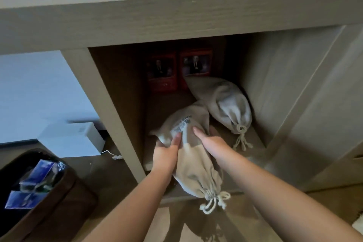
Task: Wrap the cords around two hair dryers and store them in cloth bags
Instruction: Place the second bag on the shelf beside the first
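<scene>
Shelf cubby (119,108): holds both bags.
Near bag (196,169): cloth, tied; half inside cubby, knot past the front edge.
Far bag (225,104): tied, deeper, right side.
Left hand (167,152): grip pinches near bag's left side.
Right hand (211,141): grip curls over its right side.

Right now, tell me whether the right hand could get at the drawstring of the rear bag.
Probably yes. The drawstring of the rear bag lies bare on the shelf floor beside the right hand, nothing over it; that hand must first release the near bag.
</scene>
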Available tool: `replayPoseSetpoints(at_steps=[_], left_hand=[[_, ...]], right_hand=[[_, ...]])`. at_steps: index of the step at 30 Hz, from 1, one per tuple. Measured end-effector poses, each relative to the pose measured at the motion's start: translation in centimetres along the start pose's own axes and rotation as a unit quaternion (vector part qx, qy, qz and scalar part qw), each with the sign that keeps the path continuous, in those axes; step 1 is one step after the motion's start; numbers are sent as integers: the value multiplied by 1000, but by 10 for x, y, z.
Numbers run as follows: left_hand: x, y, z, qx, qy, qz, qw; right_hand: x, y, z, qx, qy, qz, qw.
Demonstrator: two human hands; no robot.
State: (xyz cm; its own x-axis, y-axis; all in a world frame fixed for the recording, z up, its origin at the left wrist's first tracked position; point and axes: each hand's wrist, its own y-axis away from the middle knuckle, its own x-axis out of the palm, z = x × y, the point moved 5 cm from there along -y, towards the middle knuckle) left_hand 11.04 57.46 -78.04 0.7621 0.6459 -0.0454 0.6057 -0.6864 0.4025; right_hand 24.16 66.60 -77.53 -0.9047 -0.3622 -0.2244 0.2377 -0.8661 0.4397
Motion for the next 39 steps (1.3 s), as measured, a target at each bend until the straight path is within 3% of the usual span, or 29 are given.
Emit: replayPoseSetpoints(at_steps=[3, 6, 10, 16, 18, 21, 23, 25, 27, 28, 30, 32, 35, 39], left_hand=[[-3, 7, 2, 21, -50, -9, 999], [-10, 34, 5, 117, -150, -11, 982], [0, 60, 8, 276, -357, 19, 892], [19, 39, 8, 284, -478, 5, 831], [26, 28, 1, 269, -497, 21, 825], [36, 27, -7, 259, -565, 31, 783], [38, 42, -2, 258, -621, 18, 740], [41, 61, 20, 279, -671, 17, 687], [46, 75, 43, 306, -682, 48, 662], [50, 78, 54, 309, -675, 64, 667], [54, 78, 60, 291, -688, 74, 661], [58, 71, 60, 309, -722, 51, 617], [58, 57, 45, 303, -736, 26, 605], [60, 42, 38, 286, -735, 23, 614]], right_hand=[[6, -10, 7, -18, -10, -12, 1000], [8, -9, 8, -27, -23, -19, 999], [4, 4, 7, -33, -40, 9, 999], [-9, 12, 2, -147, 57, 51, 986], [-14, 10, 3, -162, 90, 65, 981], [-26, 10, 7, -182, 156, 66, 969], [-36, 15, 6, -213, 255, 28, 943], [-50, 21, 2, -249, 414, -57, 873], [-58, 25, -5, -280, 529, -128, 791], [-62, 23, -10, -280, 552, -137, 774], [-65, 15, -18, -256, 570, -124, 771], [-67, 5, -27, -235, 582, -105, 772], [-70, -2, -29, -239, 597, -99, 759], [-66, -5, -26, -239, 603, -88, 756]])
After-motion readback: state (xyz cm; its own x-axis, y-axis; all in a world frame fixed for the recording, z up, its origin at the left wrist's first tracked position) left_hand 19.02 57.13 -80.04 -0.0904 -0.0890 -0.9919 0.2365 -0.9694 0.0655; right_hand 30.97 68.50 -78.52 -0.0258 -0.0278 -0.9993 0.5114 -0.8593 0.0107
